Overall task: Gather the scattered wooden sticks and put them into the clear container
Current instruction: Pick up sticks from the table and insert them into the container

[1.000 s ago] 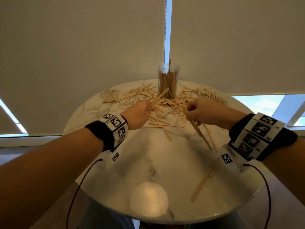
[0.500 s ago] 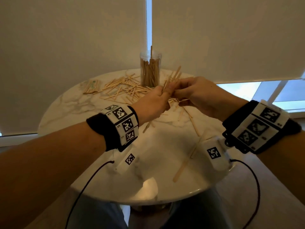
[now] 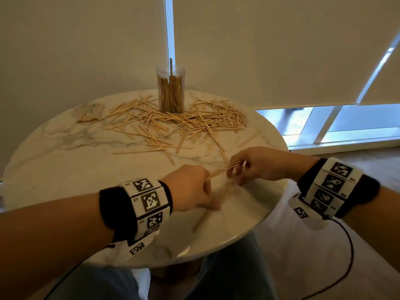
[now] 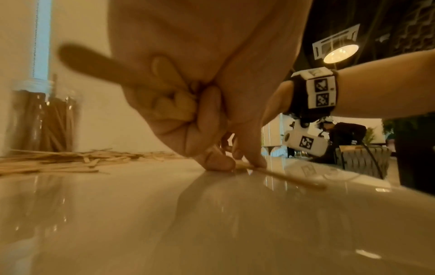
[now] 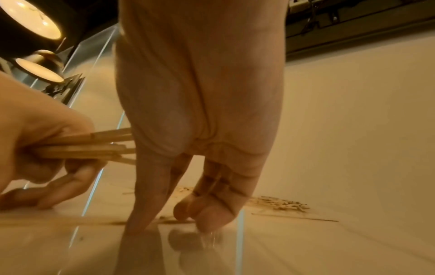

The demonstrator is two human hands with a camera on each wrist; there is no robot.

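Bundle (image 3: 220, 171) of sticks clamped in my left hand (image 3: 190, 187); right hand (image 3: 257, 164) fingertips down on a loose stick (image 4: 292, 177), not visibly closed round it. I'd slide it flat, pinch, add. Clear container (image 3: 170, 89) stands far back, the scattered sticks (image 3: 173, 122) around its base.

A round marble table (image 3: 65, 169) under the hands, pale roller blinds (image 3: 270, 50) beyond them (daylight at the right), a small packet (image 3: 91, 111) far left.

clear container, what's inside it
The clear container holds many wooden sticks standing upright, packed close, one poking above the rim. Its bottom is hidden by the scattered sticks piled around its base, so the count cannot be told.
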